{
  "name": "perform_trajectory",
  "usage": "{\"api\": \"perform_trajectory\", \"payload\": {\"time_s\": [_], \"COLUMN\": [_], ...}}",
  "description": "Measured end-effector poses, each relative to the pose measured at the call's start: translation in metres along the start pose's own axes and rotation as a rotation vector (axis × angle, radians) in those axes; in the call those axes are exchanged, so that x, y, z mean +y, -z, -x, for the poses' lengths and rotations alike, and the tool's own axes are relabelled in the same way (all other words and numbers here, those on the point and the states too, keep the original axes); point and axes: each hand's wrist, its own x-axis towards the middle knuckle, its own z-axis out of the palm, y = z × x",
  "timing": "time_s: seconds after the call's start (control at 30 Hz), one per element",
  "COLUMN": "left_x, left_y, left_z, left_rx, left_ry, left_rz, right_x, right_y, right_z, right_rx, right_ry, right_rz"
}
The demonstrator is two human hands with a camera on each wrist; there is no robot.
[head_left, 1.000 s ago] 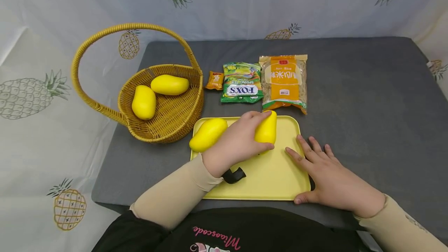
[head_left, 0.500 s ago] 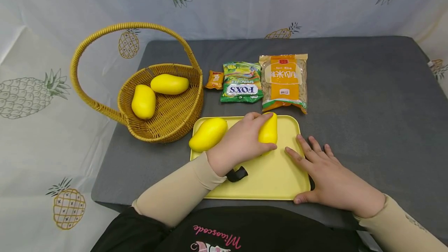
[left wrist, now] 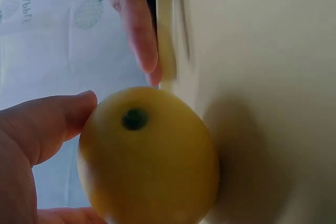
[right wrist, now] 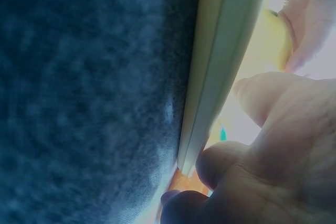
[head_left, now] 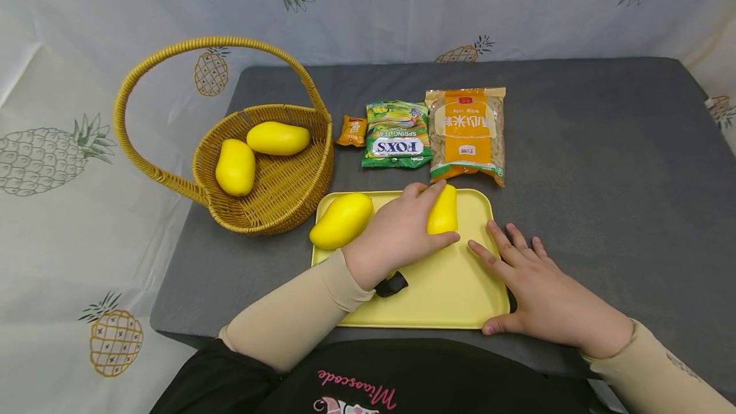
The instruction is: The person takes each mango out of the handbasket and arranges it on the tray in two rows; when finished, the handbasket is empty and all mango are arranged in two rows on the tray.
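Note:
My left hand (head_left: 402,225) reaches across the yellow tray (head_left: 460,292) and grips a yellow mango (head_left: 444,213) over its far right part. In the left wrist view the mango (left wrist: 152,156) shows its dark green stem spot, with the thumb and fingers at its side and its shadow on the tray. A second mango (head_left: 342,221) lies at the tray's far left corner, left of that hand. Fingers spread, my right hand (head_left: 535,289) rests at the tray's right edge. The right wrist view shows its fingertips close to the tray's side wall (right wrist: 220,72).
Left of the tray stands a wicker basket (head_left: 282,193) with a tall handle, holding two mangoes (head_left: 278,138). Behind the tray lie a small orange packet (head_left: 352,131), a green candy bag (head_left: 397,135) and a larger orange snack bag (head_left: 467,133). A black strap (head_left: 392,284) hangs by the left wrist.
The left hand and the mango in it have shifted slightly to the right over the tray. The right hand keeps its place, and the basket and bags stay as they were.

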Motion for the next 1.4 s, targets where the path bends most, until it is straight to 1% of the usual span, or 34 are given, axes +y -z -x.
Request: {"api": "perform_trajectory", "payload": {"time_s": [0.13,0.27,0.57,0.83,1.03,1.2,1.4], "left_x": [-0.001,-0.001,0.001,0.0,-0.001,-0.003,-0.007], "left_y": [-0.001,-0.002,-0.002,-0.003,-0.002,0.006,0.027], "left_z": [0.001,0.003,0.005,0.008,0.01,0.018,0.033], "left_rx": [0.014,0.01,-0.003,0.016,0.014,0.047,0.122], "left_ry": [-0.014,-0.02,-0.011,-0.02,-0.018,-0.017,-0.021], "left_rz": [-0.015,-0.017,-0.03,-0.039,-0.052,-0.047,0.022], "right_x": [0.0,-0.001,0.0,0.001,0.0,0.0,0.0], "right_y": [0.0,0.001,0.002,0.001,0.001,0.001,0.0], "right_z": [0.0,0.0,-0.001,-0.001,-0.001,-0.001,-0.001], "right_rx": [-0.004,-0.012,-0.018,-0.018,-0.019,-0.022,-0.017], "right_ry": [-0.002,-0.007,-0.013,-0.014,-0.016,-0.017,-0.015], "right_rz": [-0.004,-0.008,-0.011,-0.003,-0.015,-0.019,-0.018]}}
